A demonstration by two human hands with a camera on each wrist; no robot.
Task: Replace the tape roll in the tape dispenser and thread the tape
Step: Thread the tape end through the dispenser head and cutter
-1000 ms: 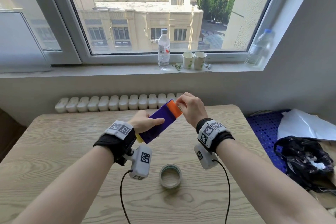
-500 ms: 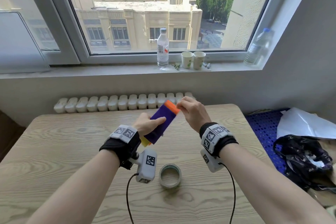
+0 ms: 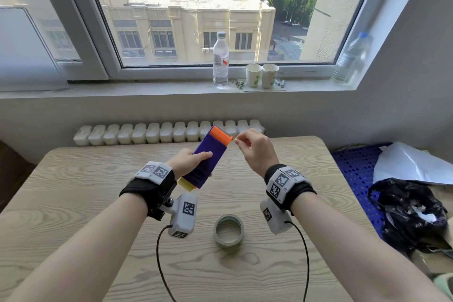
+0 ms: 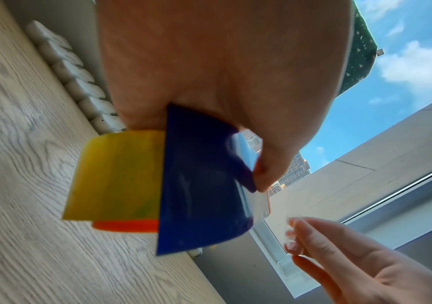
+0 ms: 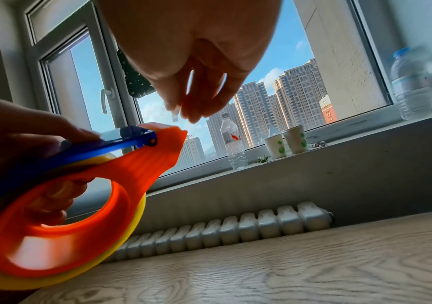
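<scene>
My left hand (image 3: 193,158) grips the tape dispenser (image 3: 208,159) above the table and tilts its nose up and away. The dispenser has an orange body (image 5: 136,174), a blue cover (image 4: 201,195) and a yellow tape roll (image 4: 115,176) inside. My right hand (image 3: 239,140) is just right of the orange nose. Its thumb and forefinger pinch a small clear strip of tape (image 4: 291,228), which also shows in the right wrist view as a strip of tape (image 5: 175,117). I cannot tell whether the strip still joins the roll. A second tape roll (image 3: 229,230) lies flat on the wooden table (image 3: 73,203) between my forearms.
A white radiator (image 3: 159,132) runs behind the table's far edge. On the windowsill stand a water bottle (image 3: 220,61), two paper cups (image 3: 262,75) and another bottle (image 3: 350,59). To the right are a blue crate (image 3: 353,169), white paper and a black bag (image 3: 411,211).
My right hand has come off the dispenser's orange nose and moved slightly right, now pinching the tape strip. My left hand has raised the dispenser and turned it more upright.
</scene>
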